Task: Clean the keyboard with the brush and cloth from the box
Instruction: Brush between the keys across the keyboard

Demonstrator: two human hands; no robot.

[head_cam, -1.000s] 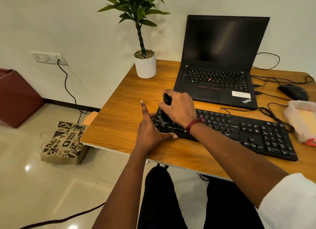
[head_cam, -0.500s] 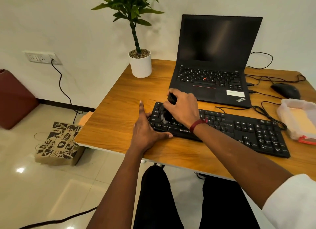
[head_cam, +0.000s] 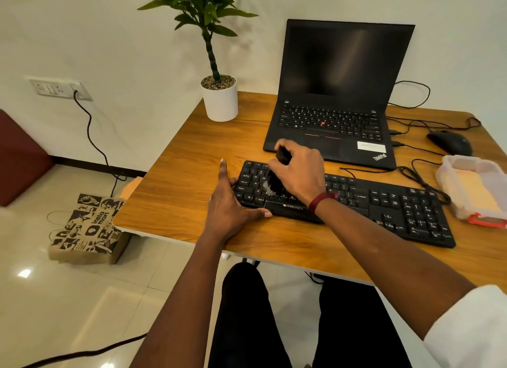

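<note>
A black keyboard [head_cam: 384,205] lies across the wooden desk [head_cam: 186,181]. My right hand [head_cam: 299,172] grips a black brush [head_cam: 277,175] whose bristles touch the keys at the keyboard's left end. My left hand [head_cam: 230,205] lies flat on the desk, fingers straight against the keyboard's left edge and thumb along its front edge. A clear plastic box [head_cam: 472,186] with a red clip stands at the right, holding something pale orange. I cannot tell whether that is the cloth.
An open black laptop [head_cam: 340,93] stands behind the keyboard, a white potted plant [head_cam: 220,98] to its left. A black mouse [head_cam: 450,142] and cables lie at the back right. A printed paper bag [head_cam: 87,227] sits on the floor left of the desk.
My right hand has drawn the brush up and down over the keyboard's left keys. My left hand has stayed at the keyboard's left edge. The view has shifted slightly.
</note>
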